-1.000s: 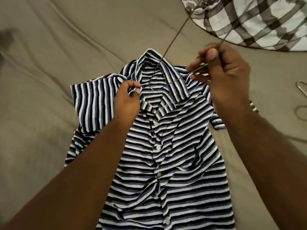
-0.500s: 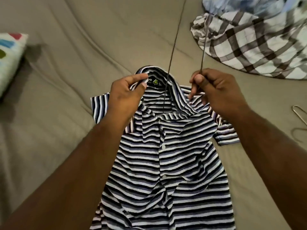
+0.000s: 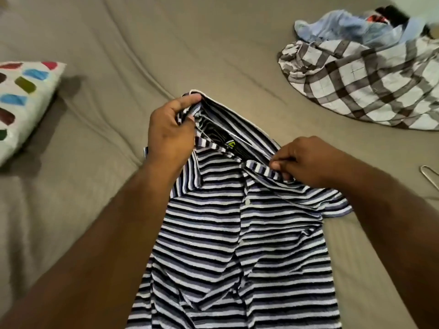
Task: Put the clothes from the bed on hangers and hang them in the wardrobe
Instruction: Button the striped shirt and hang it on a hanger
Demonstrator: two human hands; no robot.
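**A:** Which step is the person on?

**B:** Seating the hanger, it seems. The striped shirt (image 3: 237, 233) lies front-up on the bed (image 3: 118, 43), and a thin wire hanger (image 3: 213, 121) shows inside its neck opening. The left hand (image 3: 169, 131) has its grip clamped on the back of the collar, and the right hand (image 3: 308, 162) pinches the collar's front edge.

**A:** And next?

**B:** Probably settling the shoulders over the wire, then lifting by the hook, which is hidden.

**A:** The count?

**B:** One striped shirt with one hanger in it. A second hanger (image 3: 428, 173) lies at the right edge. There is one plaid shirt (image 3: 356, 79), a blue garment (image 3: 344, 29) in a heap too jumbled to count, and one pillow (image 3: 21, 98).
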